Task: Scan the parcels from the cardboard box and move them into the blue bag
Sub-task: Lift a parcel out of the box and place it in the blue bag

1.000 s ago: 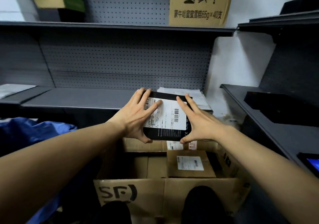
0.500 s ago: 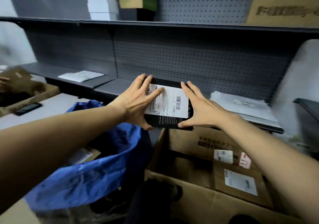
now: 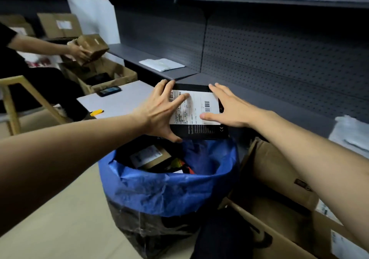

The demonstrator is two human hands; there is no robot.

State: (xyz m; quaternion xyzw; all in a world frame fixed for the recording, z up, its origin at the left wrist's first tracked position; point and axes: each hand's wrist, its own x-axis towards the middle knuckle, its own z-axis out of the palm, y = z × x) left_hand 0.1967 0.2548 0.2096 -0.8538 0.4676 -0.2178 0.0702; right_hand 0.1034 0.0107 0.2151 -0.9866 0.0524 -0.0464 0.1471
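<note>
Black parcel (image 3: 196,117), white label facing up, hangs just above the far rim of the blue bag (image 3: 165,191), clear of the cardboard box (image 3: 279,171) to the bag's right. The left hand (image 3: 159,109) grips its left edge, thumb under the near corner, fingers (image 3: 178,100) spread over the top. The right hand (image 3: 231,109) presses flat against the right edge, its digits straight. It looks like a stiff, light, smooth carton, so opposite edges seem the surest hold.
</note>
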